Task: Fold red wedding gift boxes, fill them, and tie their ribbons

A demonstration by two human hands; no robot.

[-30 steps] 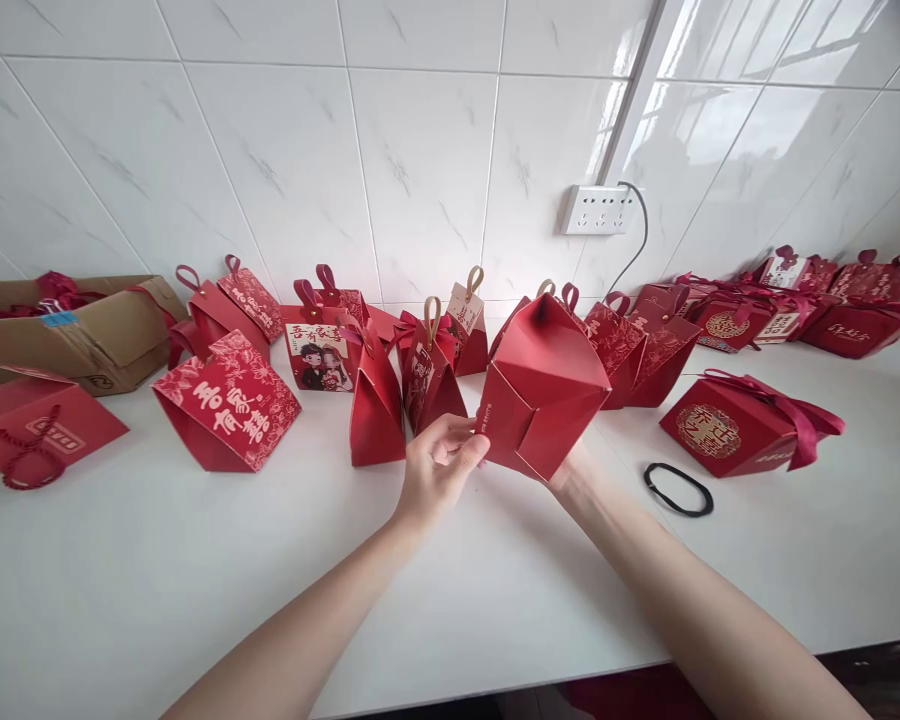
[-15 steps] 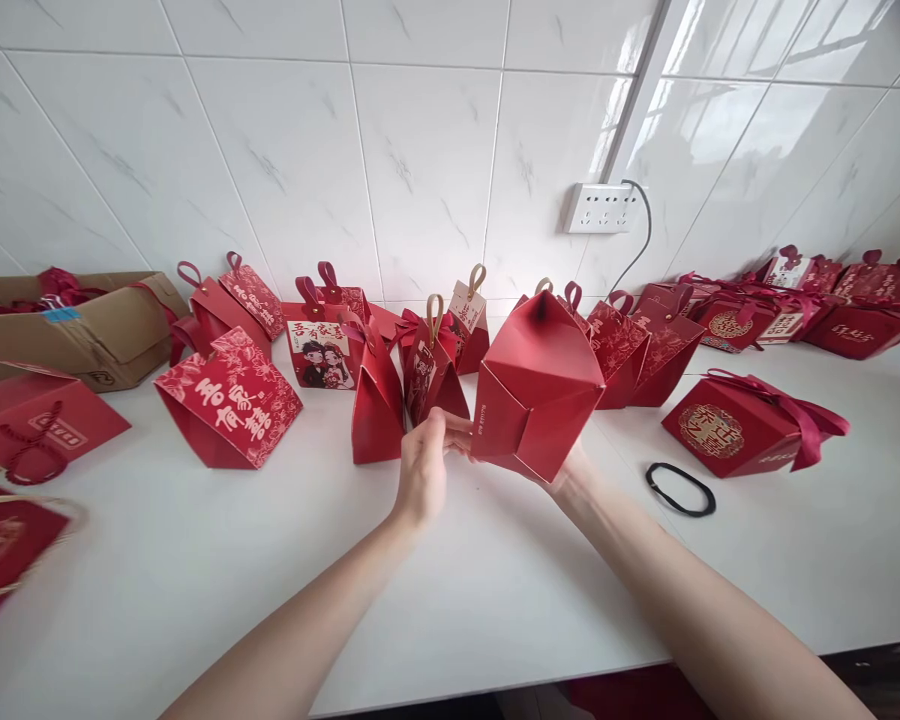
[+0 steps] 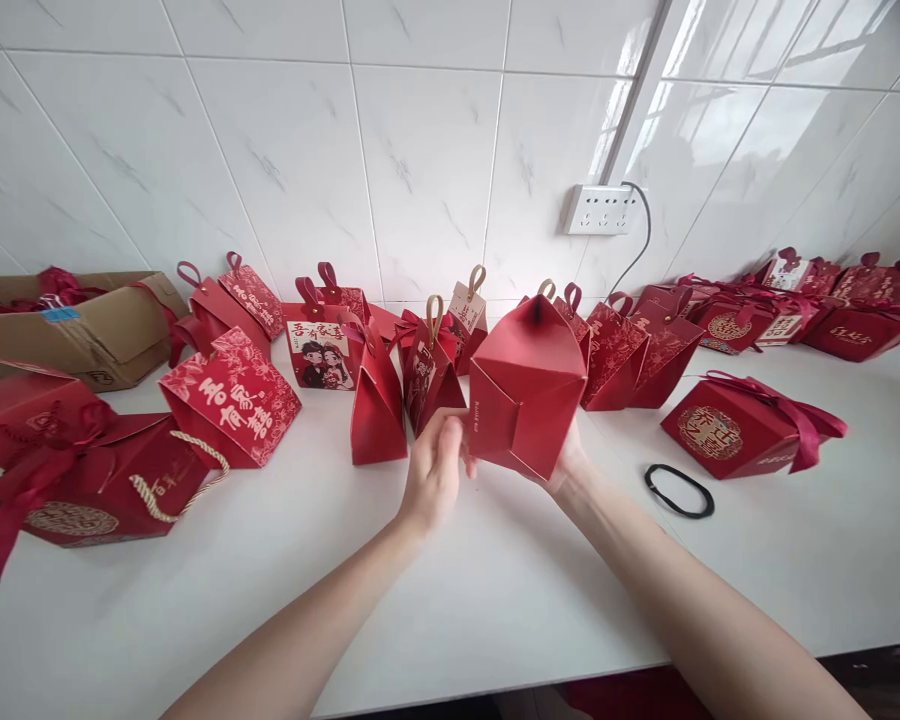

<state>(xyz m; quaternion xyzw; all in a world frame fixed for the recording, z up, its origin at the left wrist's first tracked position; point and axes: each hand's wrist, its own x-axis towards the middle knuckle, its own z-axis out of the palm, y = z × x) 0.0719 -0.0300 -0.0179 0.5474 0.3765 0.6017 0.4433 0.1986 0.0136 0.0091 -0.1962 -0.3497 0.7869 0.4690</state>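
Observation:
A plain red folded box (image 3: 529, 390) is held above the white table in front of me, its underside flaps facing me. My left hand (image 3: 436, 465) grips its lower left edge, with the thumb up and the fingers partly behind the box. Under and behind its right side is my right hand (image 3: 568, 462), most of its fingers hidden by the box. A narrow red box (image 3: 377, 400) stands just left of my left hand. Farther left lies a tilted red box with white lettering (image 3: 234, 400).
A ribboned box with a rope handle (image 3: 146, 470) sits at the left, below an open cardboard carton (image 3: 75, 340). More red boxes line the tiled wall. On the right are a ribboned box (image 3: 727, 430) and a black loop (image 3: 679, 490). A socket (image 3: 600, 210) is on the wall.
The held box has moved slightly left and turned a little in my hands. A red box with ribbon and rope handle has come into the left side, touching its neighbours.

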